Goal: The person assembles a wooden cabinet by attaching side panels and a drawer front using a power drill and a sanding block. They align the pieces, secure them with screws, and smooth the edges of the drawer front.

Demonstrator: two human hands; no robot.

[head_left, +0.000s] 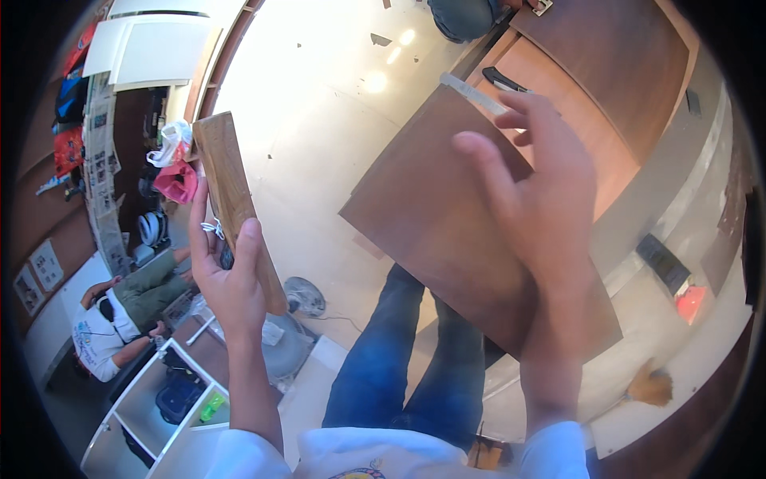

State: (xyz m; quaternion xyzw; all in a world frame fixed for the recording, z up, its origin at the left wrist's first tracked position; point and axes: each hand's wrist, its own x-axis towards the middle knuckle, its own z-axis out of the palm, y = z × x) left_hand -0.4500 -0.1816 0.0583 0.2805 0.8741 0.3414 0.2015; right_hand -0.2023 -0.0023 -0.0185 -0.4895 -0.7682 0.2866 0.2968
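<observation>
My left hand (231, 283) is closed around a narrow wooden board (230, 172), which it holds up and slightly tilted. A thin white cord shows beside those fingers. Over a brown rectangular sheet (439, 191) hovers my right hand (542, 191), thumb and fingers apart and nothing seen in it; it is a little blurred. The sheet lies in front of my legs. A pale translucent strip (471, 92) runs along its far edge, partly behind the right fingers. Just beyond is a black utility knife (504, 80) on a light orange-brown board (542, 96).
A darker brown panel (606, 56) lies at the far right. A brush (650, 385) and a dark block (664, 262) are on the right. Another person (120, 335) sits at the left, near a white shelf unit (132, 407). At the top, another person's knee (463, 17) shows.
</observation>
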